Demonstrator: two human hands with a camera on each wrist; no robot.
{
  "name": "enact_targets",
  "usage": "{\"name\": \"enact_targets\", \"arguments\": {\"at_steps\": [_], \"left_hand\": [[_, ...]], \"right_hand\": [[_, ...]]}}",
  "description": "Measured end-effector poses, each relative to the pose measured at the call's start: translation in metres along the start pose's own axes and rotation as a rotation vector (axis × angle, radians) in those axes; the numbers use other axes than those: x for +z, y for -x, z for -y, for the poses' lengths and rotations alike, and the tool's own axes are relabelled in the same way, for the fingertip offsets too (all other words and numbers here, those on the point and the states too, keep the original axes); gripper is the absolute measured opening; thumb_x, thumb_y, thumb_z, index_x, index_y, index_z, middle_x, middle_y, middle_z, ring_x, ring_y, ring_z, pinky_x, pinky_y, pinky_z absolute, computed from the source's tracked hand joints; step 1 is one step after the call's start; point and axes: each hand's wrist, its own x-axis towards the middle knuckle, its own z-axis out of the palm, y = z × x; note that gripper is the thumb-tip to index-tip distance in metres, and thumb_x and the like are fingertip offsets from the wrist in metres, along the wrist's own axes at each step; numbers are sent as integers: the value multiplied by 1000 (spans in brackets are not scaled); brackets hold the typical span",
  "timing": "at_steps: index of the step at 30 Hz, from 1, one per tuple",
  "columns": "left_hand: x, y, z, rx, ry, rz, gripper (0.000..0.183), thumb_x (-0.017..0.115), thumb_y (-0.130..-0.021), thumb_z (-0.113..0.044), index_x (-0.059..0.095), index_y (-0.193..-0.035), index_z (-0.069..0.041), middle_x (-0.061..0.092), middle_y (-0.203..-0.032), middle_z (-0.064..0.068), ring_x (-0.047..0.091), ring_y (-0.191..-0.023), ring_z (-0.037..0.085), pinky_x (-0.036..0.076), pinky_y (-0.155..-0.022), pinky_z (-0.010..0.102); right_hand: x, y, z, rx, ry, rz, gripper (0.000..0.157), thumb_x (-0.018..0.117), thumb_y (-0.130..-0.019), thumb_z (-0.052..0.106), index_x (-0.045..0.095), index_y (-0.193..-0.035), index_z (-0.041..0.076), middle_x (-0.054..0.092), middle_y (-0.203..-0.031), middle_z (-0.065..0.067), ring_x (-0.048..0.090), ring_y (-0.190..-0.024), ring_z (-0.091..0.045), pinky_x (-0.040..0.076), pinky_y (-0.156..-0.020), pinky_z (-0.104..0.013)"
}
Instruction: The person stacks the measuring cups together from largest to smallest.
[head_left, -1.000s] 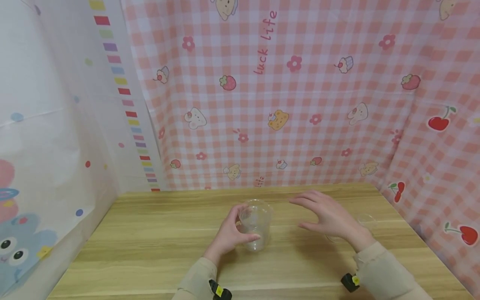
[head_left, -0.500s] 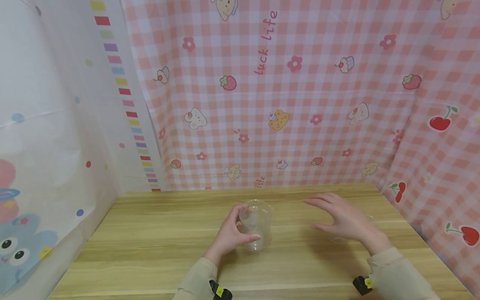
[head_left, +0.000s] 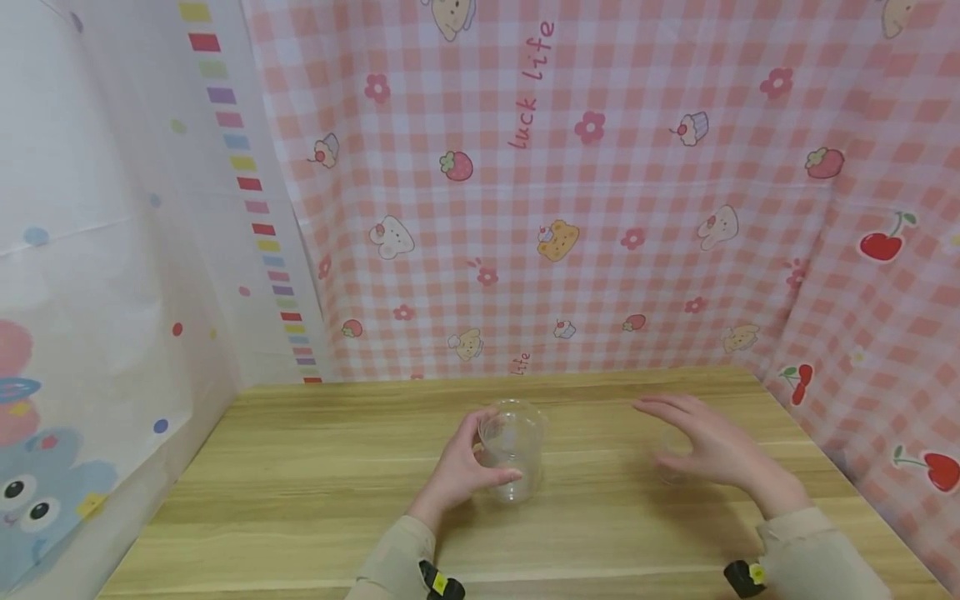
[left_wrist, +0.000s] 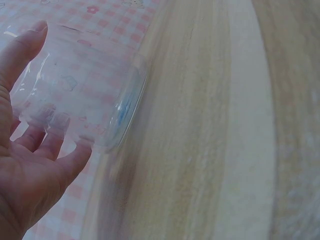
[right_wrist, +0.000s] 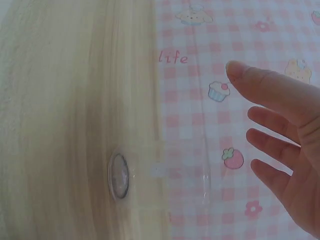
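My left hand (head_left: 459, 468) grips a clear plastic cup (head_left: 519, 454), thumb on the near side, fingers around the far side. Whether its base rests on the desk (head_left: 322, 492) I cannot tell. My right hand (head_left: 712, 443) is empty, fingers spread, thumb apart. Beside it a second clear cup (right_wrist: 150, 175) stands on the right of the desk, partly hidden from the head view, ungripped. Beyond hangs a pink checked cloth (head_left: 480, 200). Progress, in my judgement: one cup is in hand; the two remain well apart, handling incomplete.
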Motion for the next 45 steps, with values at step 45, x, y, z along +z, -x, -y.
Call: {"name": "enact_targets", "arguments": {"at_steps": [45], "left_hand": [[2, -6, 23, 0, -14, 1, 90, 91, -71, -14, 40, -144, -7, 45, -144, 14, 44, -131, 39, 43, -104, 54]], "right_hand": [[0, 20, -25, 82, -74, 180, 59, 84, -74, 4, 62, -128, 1, 59, -128, -22, 55, -116, -46, 46, -92, -62]]}}
